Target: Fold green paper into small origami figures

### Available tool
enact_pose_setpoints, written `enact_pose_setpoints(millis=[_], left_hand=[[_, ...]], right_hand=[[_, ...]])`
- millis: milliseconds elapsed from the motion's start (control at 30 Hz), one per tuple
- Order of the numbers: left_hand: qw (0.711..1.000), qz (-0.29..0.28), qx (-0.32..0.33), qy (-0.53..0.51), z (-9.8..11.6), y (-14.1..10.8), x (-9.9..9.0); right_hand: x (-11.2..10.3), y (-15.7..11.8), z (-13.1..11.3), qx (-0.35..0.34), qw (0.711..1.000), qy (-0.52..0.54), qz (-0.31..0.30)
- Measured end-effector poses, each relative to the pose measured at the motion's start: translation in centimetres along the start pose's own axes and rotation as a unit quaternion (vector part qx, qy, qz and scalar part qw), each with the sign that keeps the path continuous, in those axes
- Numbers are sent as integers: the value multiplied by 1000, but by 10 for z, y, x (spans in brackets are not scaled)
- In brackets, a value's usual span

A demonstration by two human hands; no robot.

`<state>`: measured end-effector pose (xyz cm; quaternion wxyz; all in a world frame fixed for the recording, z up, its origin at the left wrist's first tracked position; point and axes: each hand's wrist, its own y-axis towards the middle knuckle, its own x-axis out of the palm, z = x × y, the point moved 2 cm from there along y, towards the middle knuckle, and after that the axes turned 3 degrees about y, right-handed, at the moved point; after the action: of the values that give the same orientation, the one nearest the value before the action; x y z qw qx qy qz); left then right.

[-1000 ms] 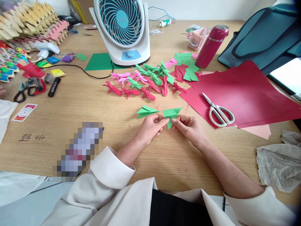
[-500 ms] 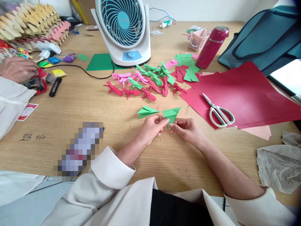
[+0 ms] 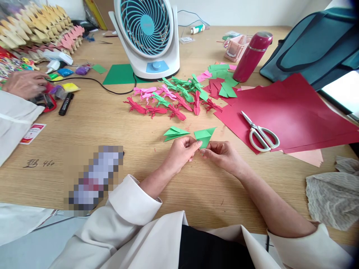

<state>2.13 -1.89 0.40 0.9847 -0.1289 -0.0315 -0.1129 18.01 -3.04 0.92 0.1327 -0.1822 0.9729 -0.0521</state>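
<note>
Between my hands is a folded piece of green paper [image 3: 205,136], its wide pointed part facing away from me. My left hand [image 3: 183,151] pinches its left side between thumb and fingers. With thumb and forefinger, my right hand [image 3: 218,154] grips the narrow near tip, which the fingers mostly hide. Just beyond my left hand lies another folded green paper piece [image 3: 176,132] with layered points. Farther off, several finished-looking folded paper figures in green, pink and red [image 3: 176,111] are spread over the wooden table.
White-handled scissors [image 3: 263,136] lie on large red paper sheets [image 3: 303,112] at the right. A magenta bottle [image 3: 254,56] and a fan [image 3: 151,41] stand behind the figures. A blurred-out object [image 3: 95,179] is at my left. Another person's hand [image 3: 26,84] works at the far left.
My right fingers have shifted slightly left and up around the paper's near tip, covering more of it. At the far left, the other person's hand has moved a little.
</note>
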Motion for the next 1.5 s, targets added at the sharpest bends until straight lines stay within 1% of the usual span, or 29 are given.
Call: enact_pose_setpoints(millis=[267,767,1100,1333,1500], left_hand=[[1000,0,5,0,0,1,0],[1000,-4,11,3,-1,1,-2],[999,-15,28,13,-2,0,-1],[999,12,35,-8,-1,3,-3],[999,2,35,-6,-1,3,-3]], right_hand=[[1,0,-1,-1,1000,9,-7],[1,0,-4,6,1000,10,4],[1,1,3,5,1000,-4,4],[3,0,-3,1,1000,-27,5],[1,1,1,0,1000,-5,12]])
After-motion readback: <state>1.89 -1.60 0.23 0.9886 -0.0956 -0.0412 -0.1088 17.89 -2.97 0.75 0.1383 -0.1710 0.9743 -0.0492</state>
